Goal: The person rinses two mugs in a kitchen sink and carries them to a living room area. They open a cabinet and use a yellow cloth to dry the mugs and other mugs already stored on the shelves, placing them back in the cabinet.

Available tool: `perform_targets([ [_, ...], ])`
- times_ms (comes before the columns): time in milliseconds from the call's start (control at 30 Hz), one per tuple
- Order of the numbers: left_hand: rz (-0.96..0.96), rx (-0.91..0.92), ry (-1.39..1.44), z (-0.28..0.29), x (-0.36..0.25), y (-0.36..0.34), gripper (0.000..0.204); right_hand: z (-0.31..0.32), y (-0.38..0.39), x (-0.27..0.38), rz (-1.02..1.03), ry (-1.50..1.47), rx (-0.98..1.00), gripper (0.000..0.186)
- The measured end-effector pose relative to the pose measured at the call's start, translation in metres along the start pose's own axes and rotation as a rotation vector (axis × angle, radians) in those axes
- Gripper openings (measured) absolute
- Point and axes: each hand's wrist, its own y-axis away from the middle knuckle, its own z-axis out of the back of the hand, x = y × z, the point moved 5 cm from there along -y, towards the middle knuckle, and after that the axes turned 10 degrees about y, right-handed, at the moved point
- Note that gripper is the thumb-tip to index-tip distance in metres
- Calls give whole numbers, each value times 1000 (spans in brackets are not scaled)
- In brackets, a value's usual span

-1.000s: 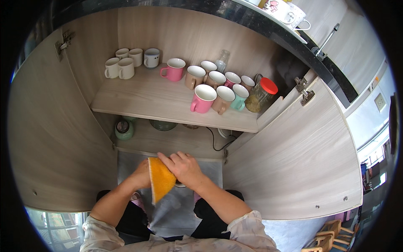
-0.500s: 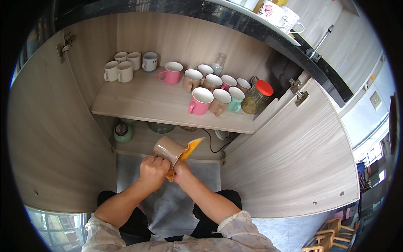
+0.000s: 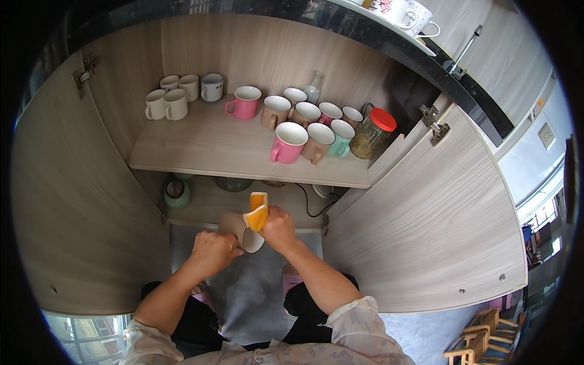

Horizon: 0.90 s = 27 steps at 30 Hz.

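Observation:
A brown mug (image 3: 231,226) with a pale inside is tilted in front of the cabinet, below its upper shelf. My left hand (image 3: 216,250) is closed on the mug's near left side, where the handle is hidden by the fingers. A folded orange cloth (image 3: 258,216) with a white edge sticks up from my right hand (image 3: 278,230), which grips it beside the mug's rim. Whether the cloth touches the mug, I cannot tell.
On the shelf (image 3: 201,149) stand white mugs (image 3: 176,104), pink mugs (image 3: 288,146), several brown ones, a green mug (image 3: 342,137) and a red-lidded jar (image 3: 372,135). Open doors (image 3: 426,225) flank me. Below sit a green jar (image 3: 176,192) and a black cord (image 3: 310,210).
My right hand and the cloth have come out of the mug's mouth and risen beside its rim. The mug has turned and dropped slightly, its opening now toward the lower right.

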Motion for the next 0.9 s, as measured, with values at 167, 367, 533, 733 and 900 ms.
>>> perform_targets([
  [167,255,33,644,-4,34,3,23,46,-26,30,116,32,-171,24],
  [367,228,-29,187,4,22,-5,14,10,10,26,-181,-275,208,30],
  [533,-122,-278,119,5,-18,3,11,-35,39,13,-810,-1175,746,17],
  [733,-460,-389,-52,28,-39,12,20,-11,41,26,-1020,-1937,604,28],
  [900,-469,-653,23,59,-44,9,27,9,38,41,-938,-2091,565,29],
])
